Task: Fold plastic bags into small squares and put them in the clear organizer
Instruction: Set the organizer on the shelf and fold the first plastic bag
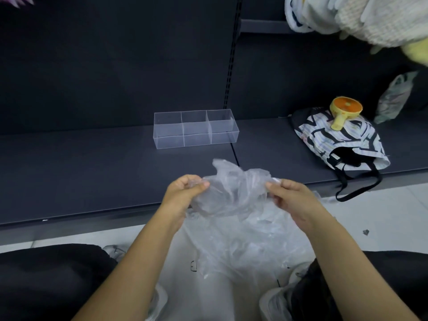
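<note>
Head view. Pinching a crumpled plastic bag (234, 188) at two ends: left hand (185, 191) at the 9 o'clock end, right hand (287, 195) at the 3 o'clock end, fingers and thumbs curled onto the film. Probably pulling apart to flatten the wrinkles and find straight edges before any fold; nowhere near a square yet. Slung between the two grips, bulging up toward 12 o'clock, sagging loose toward 6. Lower, at 6 o'clock, a heap of clear plastic (243, 242) on the floor between the legs — likely bags waiting their turn. At 12 o'clock from the hands, well apart on the dark shelf (92, 172), the clear organizer (195, 128) — no folded bag visible in its compartments. Off at 2 o'clock, a patterned tote (335, 140) with a yellow handheld fan (345, 112) resting on top.
</note>
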`<state>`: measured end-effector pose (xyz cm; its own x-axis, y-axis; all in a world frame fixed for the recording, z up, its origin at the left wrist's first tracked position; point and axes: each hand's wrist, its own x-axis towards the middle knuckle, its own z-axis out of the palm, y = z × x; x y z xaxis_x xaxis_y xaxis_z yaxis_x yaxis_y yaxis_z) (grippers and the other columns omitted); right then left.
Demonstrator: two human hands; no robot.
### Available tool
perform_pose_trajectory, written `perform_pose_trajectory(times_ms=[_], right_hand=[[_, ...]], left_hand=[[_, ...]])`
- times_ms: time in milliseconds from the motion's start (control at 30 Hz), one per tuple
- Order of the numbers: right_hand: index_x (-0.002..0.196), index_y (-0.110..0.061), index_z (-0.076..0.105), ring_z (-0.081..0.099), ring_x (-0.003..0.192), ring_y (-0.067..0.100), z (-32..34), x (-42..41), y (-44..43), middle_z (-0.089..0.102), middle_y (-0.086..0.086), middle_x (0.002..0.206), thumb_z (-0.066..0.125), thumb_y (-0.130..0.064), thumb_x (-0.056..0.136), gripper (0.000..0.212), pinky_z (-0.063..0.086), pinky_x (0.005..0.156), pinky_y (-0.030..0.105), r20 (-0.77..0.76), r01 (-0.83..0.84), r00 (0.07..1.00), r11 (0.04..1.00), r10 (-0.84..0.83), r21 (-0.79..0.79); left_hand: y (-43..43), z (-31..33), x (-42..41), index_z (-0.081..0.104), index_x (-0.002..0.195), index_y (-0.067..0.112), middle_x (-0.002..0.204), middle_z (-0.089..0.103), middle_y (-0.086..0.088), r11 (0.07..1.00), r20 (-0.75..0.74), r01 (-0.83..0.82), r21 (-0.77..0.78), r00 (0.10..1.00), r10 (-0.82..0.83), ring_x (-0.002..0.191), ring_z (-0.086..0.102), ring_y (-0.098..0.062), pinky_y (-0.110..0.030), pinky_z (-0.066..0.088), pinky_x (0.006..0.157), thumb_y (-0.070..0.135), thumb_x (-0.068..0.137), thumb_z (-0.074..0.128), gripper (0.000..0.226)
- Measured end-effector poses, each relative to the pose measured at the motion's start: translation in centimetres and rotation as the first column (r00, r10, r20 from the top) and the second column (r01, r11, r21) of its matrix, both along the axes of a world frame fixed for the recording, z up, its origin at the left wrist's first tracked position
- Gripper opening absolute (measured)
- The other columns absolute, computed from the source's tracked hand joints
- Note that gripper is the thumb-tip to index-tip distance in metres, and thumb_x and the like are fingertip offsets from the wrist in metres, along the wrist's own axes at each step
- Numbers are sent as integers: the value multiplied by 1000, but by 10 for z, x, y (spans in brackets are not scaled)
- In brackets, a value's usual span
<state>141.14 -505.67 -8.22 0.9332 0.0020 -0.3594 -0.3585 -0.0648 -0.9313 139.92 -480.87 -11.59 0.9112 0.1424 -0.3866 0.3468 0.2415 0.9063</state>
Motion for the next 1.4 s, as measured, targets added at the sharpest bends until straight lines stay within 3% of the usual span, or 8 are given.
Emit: perform_pose_trajectory(times_ms=[267,367,467,700,833,1033,1233,1400], right_hand=[[84,-7,58,54,80,22,-12,18,-12,60,8,81,54,-20,97,18,43,82,35,185,282,943,959,-278,4],[91,2,54,47,75,24,-14,31,1,52,12,79,50,-16,98,20,40,73,38,226,264,940,964,-254,-15],[93,7,55,47,68,23,-20,47,16,53,12,74,52,-19,98,26,41,64,36,222,144,966,989,-131,-43],[81,8,50,40,56,13,-37,95,45,43,8,66,51,-23,98,35,39,50,20,256,60,966,986,-18,-154],[67,-7,53,31,36,6,-57,131,45,38,-10,41,59,-29,94,36,33,41,19,222,32,974,940,47,-339],[69,-12,61,38,37,3,-81,171,71,43,-13,38,62,-32,93,31,42,51,26,107,-176,966,904,234,-390],[106,4,63,57,83,25,-103,174,105,64,22,102,44,-58,93,67,47,89,43,-258,-360,930,800,263,-481],[69,-16,37,31,57,12,-125,99,95,32,-1,64,61,-45,88,42,24,55,27,-58,-113,994,885,98,-452]], left_hand=[[36,-22,9,61,78,14,77,60,-7,1000,-66,-21,-8,998,20,69,56,-18,-28,50,74,22,72,78,20],[44,-25,8,53,127,23,130,50,6,926,-187,266,266,957,-221,117,48,-13,-28,45,93,40,64,82,71],[35,-14,23,24,142,54,144,20,29,883,-35,363,297,928,-370,126,26,1,-13,39,79,60,53,83,107],[19,-26,72,74,84,15,83,75,-1,832,-68,439,339,893,-444,73,66,-8,-23,53,69,10,81,75,6],[55,-40,91,72,87,10,71,73,3,809,-179,438,391,899,-400,59,64,-4,-13,47,55,-7,88,56,25],[104,-48,131,65,112,11,115,64,-3,372,-562,764,527,642,-522,108,58,-20,-27,44,94,31,97,53,27],[91,-42,185,57,129,15,136,52,0,201,-572,789,581,571,-588,127,47,-19,-30,33,107,61,92,39,61],[56,-95,196,60,115,18,108,57,3,35,-514,693,720,567,-643,105,54,-19,-32,44,91,67,80,58,60]])
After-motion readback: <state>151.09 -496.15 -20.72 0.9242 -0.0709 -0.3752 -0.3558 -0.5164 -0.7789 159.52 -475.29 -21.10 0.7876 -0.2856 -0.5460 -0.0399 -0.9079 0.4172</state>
